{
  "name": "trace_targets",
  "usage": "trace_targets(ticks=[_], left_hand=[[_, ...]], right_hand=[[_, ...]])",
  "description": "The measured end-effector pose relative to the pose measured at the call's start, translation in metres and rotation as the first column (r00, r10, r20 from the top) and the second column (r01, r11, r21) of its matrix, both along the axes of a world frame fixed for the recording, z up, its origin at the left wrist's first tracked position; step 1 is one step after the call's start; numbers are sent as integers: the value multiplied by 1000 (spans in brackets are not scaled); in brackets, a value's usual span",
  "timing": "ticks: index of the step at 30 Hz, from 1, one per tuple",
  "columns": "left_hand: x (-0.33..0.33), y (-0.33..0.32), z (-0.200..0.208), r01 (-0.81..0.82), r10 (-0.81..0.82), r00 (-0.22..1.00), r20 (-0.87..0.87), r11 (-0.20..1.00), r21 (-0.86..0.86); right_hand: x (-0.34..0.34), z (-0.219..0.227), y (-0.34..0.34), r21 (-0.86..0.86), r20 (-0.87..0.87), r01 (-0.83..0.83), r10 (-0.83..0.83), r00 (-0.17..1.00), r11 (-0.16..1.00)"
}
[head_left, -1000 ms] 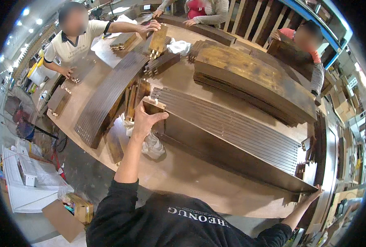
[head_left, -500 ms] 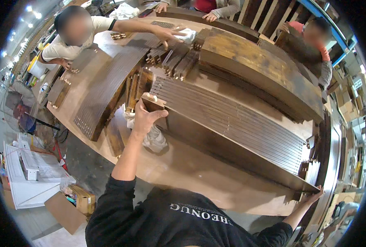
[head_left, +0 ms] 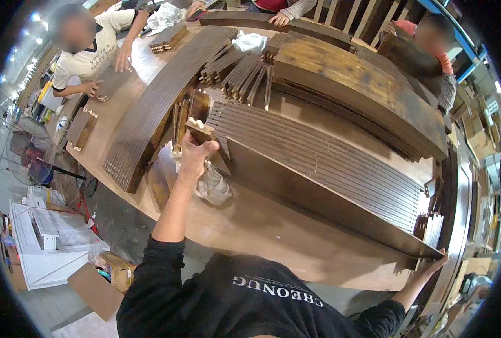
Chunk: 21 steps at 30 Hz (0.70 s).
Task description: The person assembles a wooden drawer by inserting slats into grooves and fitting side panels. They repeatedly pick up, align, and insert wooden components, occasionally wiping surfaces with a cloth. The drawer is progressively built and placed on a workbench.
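A long dark brown wooden board (head_left: 318,200) stands on edge in front of me, sloping from upper left to lower right. My left hand (head_left: 193,155) is closed on a short wooden end piece (head_left: 204,132) with pale tenons on top, just beside the board's left end. At the far right end, my right hand (head_left: 437,263) wraps around the board's corner; its fingers are partly hidden. Right behind the board lies a row of narrow dark slats (head_left: 318,152) side by side. A crumpled white cloth (head_left: 214,186) rests by my left wrist.
Another slat row (head_left: 154,107) lies to the left, with loose tenoned pieces (head_left: 245,76) at the middle back. A stack of wide boards (head_left: 357,84) fills the back right. Co-workers stand across the table (head_left: 250,236), one holding a dark panel (head_left: 408,62).
The short end piece in my left hand has tilted and come apart from the board's left end. The co-worker at left has drawn an arm back, and the loose pieces are fanned out.
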State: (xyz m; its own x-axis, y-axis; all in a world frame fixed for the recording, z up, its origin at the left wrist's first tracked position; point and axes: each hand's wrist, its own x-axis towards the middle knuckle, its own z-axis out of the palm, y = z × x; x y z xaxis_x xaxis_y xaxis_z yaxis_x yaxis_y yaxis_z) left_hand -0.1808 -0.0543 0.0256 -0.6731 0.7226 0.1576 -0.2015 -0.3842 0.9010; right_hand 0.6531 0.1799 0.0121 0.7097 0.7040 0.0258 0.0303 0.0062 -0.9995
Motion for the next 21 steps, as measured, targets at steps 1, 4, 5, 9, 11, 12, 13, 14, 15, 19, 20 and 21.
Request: trace_targets(ticks=[1, 4, 5, 9, 11, 12, 13, 14, 15, 19, 20, 21], left_hand=[[9, 2, 5, 16, -18, 996, -84, 999, -33], [27, 3, 7, 47, -67, 979, -194, 993, -104], [26, 4, 6, 23, -36, 986, -166, 997, -80], [-17, -12, -10, -122, 124, 990, 66, 992, -26], [-35, -19, -12, -167, 162, 977, 141, 986, 18], [-38, -21, -14, -211, 210, 971, 115, 978, -3], [-31, -23, -5, -209, 212, 973, 91, 977, -43], [-31, -22, -1, -178, 179, 983, 50, 984, -19], [-32, -19, 2, -147, 147, 989, 9, 989, 4], [-15, -9, 15, -77, 79, 994, -73, 996, 33], [-13, -6, 15, -7, 10, 996, -87, 999, 35], [-11, -2, 16, -11, 6, 989, -146, 999, -31]], right_hand=[[8, -4, 3, 21, -11, -19, 20, 1000, 1000], [34, -13, 11, 43, -29, -67, 69, 997, 997], [41, -15, 12, 31, -41, -73, 74, 996, 997], [51, -25, 15, 71, -92, -23, 30, 995, 997], [53, -41, 5, 123, 193, -68, 43, 980, 990], [59, -36, 2, 134, 155, -98, 77, 985, 986], [60, -35, -1, 140, 107, -131, 117, 987, 981], [60, -35, -5, 149, 57, -158, 151, 987, 976], [56, -42, -12, 104, 184, -168, 147, 972, 980], [41, -30, 1, 64, 120, -108, 100, 988, 992], [54, -25, 2, 72, -58, -93, 97, 994, 993], [65, -23, 5, 101, 27, -116, 114, 993, 988]])
